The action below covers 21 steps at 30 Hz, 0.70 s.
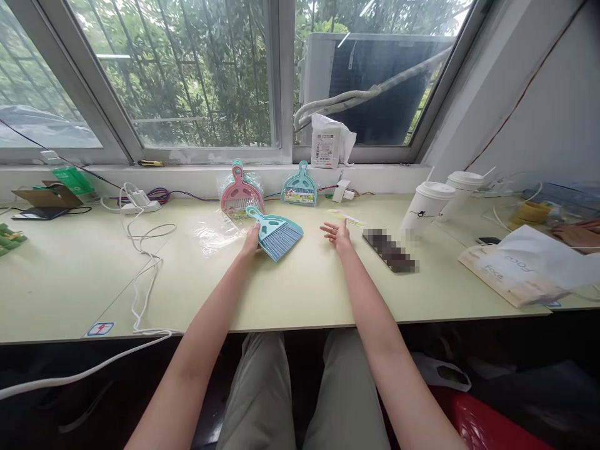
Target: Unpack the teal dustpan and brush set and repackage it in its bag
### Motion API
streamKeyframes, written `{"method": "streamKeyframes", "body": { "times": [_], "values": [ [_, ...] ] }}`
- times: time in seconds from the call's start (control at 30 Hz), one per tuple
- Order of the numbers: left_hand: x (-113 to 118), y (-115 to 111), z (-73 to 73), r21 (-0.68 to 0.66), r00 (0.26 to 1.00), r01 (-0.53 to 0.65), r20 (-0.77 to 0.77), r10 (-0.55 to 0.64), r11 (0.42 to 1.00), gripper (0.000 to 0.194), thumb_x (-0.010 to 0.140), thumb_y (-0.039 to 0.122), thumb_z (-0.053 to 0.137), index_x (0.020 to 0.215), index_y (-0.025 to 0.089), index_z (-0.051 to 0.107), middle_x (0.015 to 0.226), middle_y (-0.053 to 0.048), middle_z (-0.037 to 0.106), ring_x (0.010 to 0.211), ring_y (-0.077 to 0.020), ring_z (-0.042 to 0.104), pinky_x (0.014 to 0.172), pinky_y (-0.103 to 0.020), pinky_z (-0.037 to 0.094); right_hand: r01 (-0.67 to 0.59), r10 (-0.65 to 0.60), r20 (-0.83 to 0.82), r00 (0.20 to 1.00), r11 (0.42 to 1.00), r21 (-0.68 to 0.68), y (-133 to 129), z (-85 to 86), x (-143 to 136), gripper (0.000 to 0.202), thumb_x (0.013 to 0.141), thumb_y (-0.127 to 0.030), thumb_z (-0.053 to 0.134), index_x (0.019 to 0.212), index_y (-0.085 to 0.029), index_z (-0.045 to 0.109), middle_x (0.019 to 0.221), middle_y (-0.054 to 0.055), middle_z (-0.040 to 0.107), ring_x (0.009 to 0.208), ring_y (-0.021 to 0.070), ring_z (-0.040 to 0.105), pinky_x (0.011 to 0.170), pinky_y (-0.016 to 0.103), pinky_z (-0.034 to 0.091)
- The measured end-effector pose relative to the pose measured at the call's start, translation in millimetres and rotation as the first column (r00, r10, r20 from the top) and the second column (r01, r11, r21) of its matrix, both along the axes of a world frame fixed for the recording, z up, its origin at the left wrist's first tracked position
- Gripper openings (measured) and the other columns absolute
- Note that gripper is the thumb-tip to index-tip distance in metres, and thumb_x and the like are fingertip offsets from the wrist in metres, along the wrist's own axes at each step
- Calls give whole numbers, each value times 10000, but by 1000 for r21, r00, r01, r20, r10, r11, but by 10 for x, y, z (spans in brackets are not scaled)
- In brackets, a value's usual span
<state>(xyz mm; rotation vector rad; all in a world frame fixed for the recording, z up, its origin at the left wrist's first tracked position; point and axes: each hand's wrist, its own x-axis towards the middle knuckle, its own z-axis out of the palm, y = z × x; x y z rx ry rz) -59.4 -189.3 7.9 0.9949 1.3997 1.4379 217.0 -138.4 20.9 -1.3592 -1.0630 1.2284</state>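
Note:
My left hand (252, 241) grips a small teal dustpan and brush set (276, 234) by its left side, tilted above the table with the grey-blue bristles facing me. My right hand (338, 235) is empty, its fingers spread, beside a printed paper strip (345, 218). Behind the held set, pink dustpan and brush sets (238, 190) lean in a stack at the wall. Another teal set (300, 185) with a printed label stands to their right. Crumpled clear plastic wrap (214, 234) lies left of my left hand.
A phone-like dark object (390, 250), partly pixelated, lies right of my right hand. Two white cups (425, 206) with straws stand farther right, near a paper bag (520, 265). White cables (145, 269) and a power strip (139, 205) are on the left; a white packet (327, 145) sits on the sill.

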Motion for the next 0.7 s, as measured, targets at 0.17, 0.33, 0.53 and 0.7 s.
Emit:
{"method": "streamKeyframes", "body": {
  "times": [0.17,0.33,0.53,0.7],
  "values": [
    [328,-158,19,-61,980,179,-81,-183,982,428,919,559,450,1061,183,598,919,-75,667,748,-179,626,622,-267,503,-85,-54,513,857,966,243,-163,37,-243,497,990,-442,319,886,-183,731,874,72,743,706,138,658,668,230,481],
    [635,-320,18,-13,959,254,-126,-254,967,462,908,576,473,1155,192,546,928,-57,625,745,-174,591,614,-270,498,-410,-141,818,558,810,419,-494,31,-771,289,956,-370,460,958,-179,677,1094,114,671,1095,234,565,880,299,432],
    [551,-211,54,69,941,288,-206,-269,955,464,925,577,426,1058,177,620,885,-52,634,738,-181,578,576,-249,425,-343,-126,778,615,846,409,-408,52,-687,327,982,-341,367,901,-188,645,1009,78,671,965,205,589,847,283,405],
    [570,-159,127,121,923,318,-265,-278,940,392,936,504,454,981,159,634,918,-59,646,836,-201,591,679,-265,457,-257,-82,649,756,875,410,-392,95,-688,295,959,-302,393,836,-200,641,1005,51,675,947,194,586,837,264,404]
  ]
}}
